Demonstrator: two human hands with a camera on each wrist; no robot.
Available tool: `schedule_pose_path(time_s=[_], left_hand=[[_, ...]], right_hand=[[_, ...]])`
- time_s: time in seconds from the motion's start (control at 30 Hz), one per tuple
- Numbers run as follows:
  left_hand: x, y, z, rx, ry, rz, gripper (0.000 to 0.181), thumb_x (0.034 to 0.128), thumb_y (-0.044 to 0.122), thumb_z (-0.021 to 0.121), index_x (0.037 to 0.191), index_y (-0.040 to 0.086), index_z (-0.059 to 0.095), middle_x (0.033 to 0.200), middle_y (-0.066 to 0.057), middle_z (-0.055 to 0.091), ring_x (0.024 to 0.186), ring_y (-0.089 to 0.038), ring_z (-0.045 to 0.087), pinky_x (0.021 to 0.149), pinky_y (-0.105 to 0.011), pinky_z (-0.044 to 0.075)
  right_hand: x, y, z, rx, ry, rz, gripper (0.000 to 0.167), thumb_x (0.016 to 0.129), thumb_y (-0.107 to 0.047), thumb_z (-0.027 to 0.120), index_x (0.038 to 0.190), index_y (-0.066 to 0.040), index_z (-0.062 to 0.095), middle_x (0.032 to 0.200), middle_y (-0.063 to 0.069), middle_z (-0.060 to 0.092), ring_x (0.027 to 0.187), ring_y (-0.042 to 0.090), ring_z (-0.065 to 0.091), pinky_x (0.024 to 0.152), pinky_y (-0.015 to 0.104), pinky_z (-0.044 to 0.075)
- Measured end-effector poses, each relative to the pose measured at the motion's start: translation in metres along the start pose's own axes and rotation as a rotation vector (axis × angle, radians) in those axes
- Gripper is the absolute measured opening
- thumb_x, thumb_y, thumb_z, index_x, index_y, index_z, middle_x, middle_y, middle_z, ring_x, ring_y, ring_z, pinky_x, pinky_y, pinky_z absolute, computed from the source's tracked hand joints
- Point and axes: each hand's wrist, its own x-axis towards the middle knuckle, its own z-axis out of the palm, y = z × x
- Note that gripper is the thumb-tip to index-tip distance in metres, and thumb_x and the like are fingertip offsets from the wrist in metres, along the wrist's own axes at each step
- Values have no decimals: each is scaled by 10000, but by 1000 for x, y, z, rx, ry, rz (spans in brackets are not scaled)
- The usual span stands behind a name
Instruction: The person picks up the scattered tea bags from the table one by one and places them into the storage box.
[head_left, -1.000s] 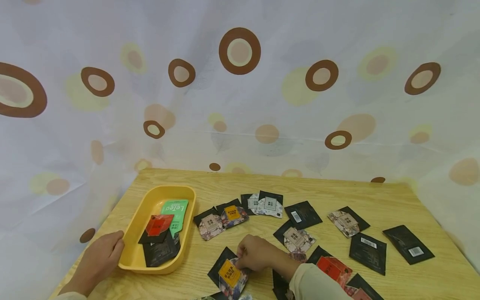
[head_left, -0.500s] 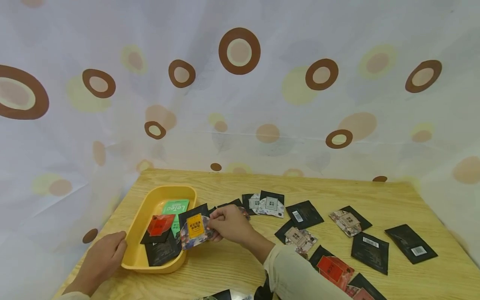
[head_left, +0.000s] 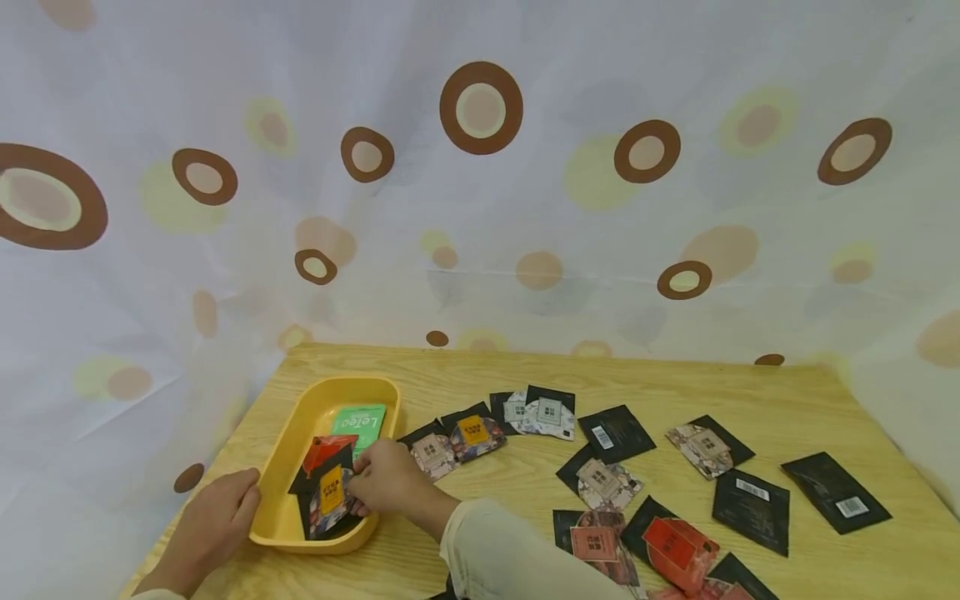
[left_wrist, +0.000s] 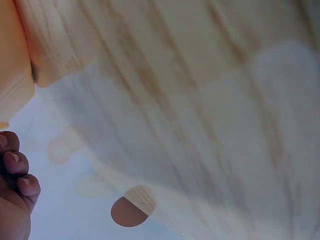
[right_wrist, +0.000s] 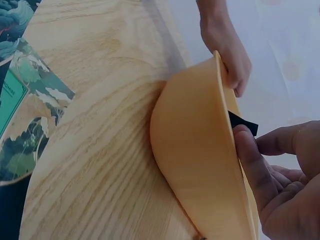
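Observation:
My left hand (head_left: pixel 217 521) grips the left rim of a yellow plastic tray (head_left: pixel 276 523). Curled fingertips (left_wrist: pixel 17 162) of that hand appear at the left edge of the left wrist view. Over the tray's right side, my right hand (head_left: pixel 393 479) pinches a black floral tea sachet (head_left: pixel 330 496) with an orange label. In the right wrist view, a dark corner of the sachet (right_wrist: pixel 243 122) shows between thumb and finger. Beneath and behind it in the tray lie a red-labelled sachet (head_left: pixel 324 452), a green sachet (head_left: pixel 363 423) and a mostly covered black one.
Several sachets are spread over the wooden table (head_left: pixel 465 362), including a second orange-labelled one (head_left: pixel 474 431), a white floral one (head_left: pixel 549 412) and a red one (head_left: pixel 671 543). A patterned cloth (head_left: pixel 570 317) hangs behind the table and along its sides.
My right hand has picked the orange-labelled sachet up off the table and carried it left into the tray. My left hand stays on the tray's rim.

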Motion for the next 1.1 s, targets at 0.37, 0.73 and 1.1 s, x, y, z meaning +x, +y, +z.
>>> schedule_pose_path(time_s=[0.37, 0.73, 1.1], left_hand=[[1, 0, 1, -27, 31, 27, 358, 972, 36, 459, 666, 177, 337, 601, 102, 247, 548, 2, 178, 563, -210, 232], [-2, 0, 2, -19, 26, 20, 359, 978, 33, 455, 669, 180, 347, 602, 99, 253, 549, 2, 179, 568, -211, 233], [1, -1, 3, -18, 3, -2, 354, 986, 45, 456, 672, 173, 354, 603, 87, 263, 542, -6, 192, 561, -208, 239]], right_hand=[[4, -6, 12, -236, -95, -82, 335, 847, 0, 707, 1176, 57, 681, 832, 90, 773, 746, 132, 739, 660, 167, 546], [6, 17, -43, -73, 58, -207, 263, 930, -34, 596, 1173, 40, 664, 955, 145, 720, 672, 86, 605, 574, 192, 464], [18, 62, -120, -386, 332, 58, 125, 915, -73, 628, 804, -31, 664, 710, 42, 617, 569, 122, 502, 571, 288, 457]])
